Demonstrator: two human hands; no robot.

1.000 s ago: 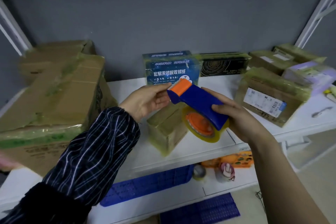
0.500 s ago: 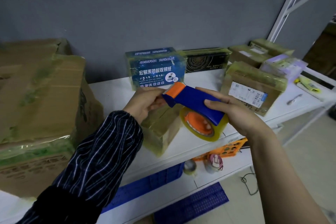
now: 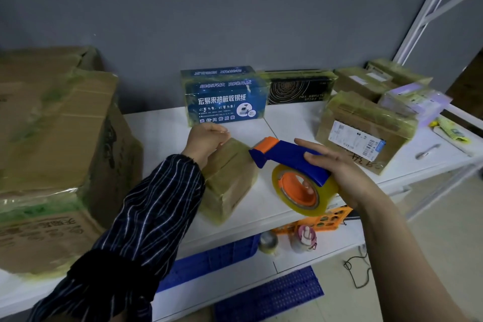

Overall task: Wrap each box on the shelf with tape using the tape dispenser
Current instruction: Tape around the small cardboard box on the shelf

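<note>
A small tape-wrapped cardboard box (image 3: 230, 178) lies on the white shelf (image 3: 162, 128) in front of me. My right hand (image 3: 345, 175) grips a blue and orange tape dispenser (image 3: 287, 157) with a clear tape roll (image 3: 313, 198), held just right of the box above the shelf's front edge. My left hand (image 3: 205, 140) hovers at the box's far left top edge, its fingertips pinched together, seemingly on the clear tape's loose end; the strip itself is hard to see. Behind stand a blue printed box (image 3: 224, 97) and a black box (image 3: 295, 89).
A large taped carton (image 3: 52, 125) fills the shelf's left side. On the right sit a labelled cardboard box (image 3: 360, 133), more brown boxes and a purple package (image 3: 415, 102). Below are a blue crate (image 3: 217, 256), an orange basket (image 3: 329, 219) and a bottle (image 3: 304, 238).
My left hand has left the dispenser's orange tip and moved left over the small box. The dispenser has shifted right and lower. The view has swung to the right.
</note>
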